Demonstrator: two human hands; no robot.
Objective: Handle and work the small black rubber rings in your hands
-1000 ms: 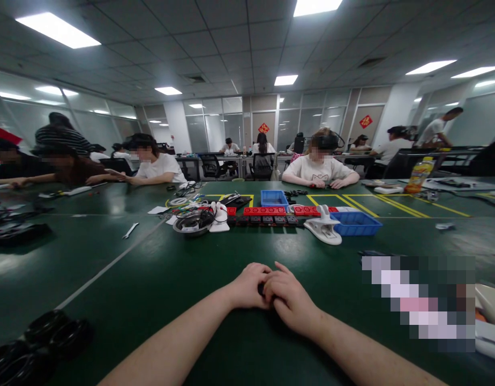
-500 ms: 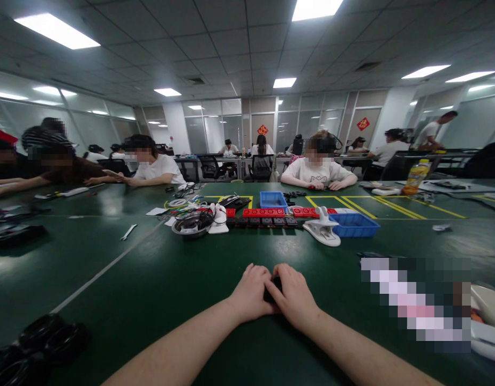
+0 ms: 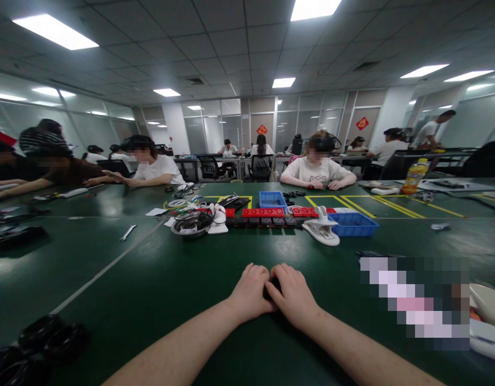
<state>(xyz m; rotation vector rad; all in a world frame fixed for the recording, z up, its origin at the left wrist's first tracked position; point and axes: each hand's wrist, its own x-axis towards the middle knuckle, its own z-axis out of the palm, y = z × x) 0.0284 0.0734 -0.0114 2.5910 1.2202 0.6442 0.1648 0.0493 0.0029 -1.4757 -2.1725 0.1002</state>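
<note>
Left hand (image 3: 253, 289) and right hand (image 3: 293, 292) were together over the near middle of the green worktop (image 3: 215, 332), fingertips turned inward and almost meeting. Both were clamped round a small dark object (image 3: 272, 292), the fingers curled over it from either side; most of it was hidden, so its shape could not be told. Both forearms came in from the near edge.

Farther back, well apart from the hands, a metal bowl (image 3: 191, 231) held tangled black cables, with a white stand (image 3: 218, 221) just beside it. Red power strips (image 3: 263, 213) ran in a row to the right, a black strip (image 3: 265, 222) lying along their near side. Next came a white clamp (image 3: 323, 231), close against a blue tray (image 3: 355, 225), and a second blue tray (image 3: 272, 199) sat behind the row. A wrench (image 3: 128, 232) lay by itself toward the left.

Black rings (image 3: 38, 332) were piled at the near left corner. Toward the right edge, part of the view was blurred out, beside a white device (image 3: 486, 340). At the far edge sat a person (image 3: 320, 169) in a white shirt, and a bottle (image 3: 414, 177) stood upright to the right.
</note>
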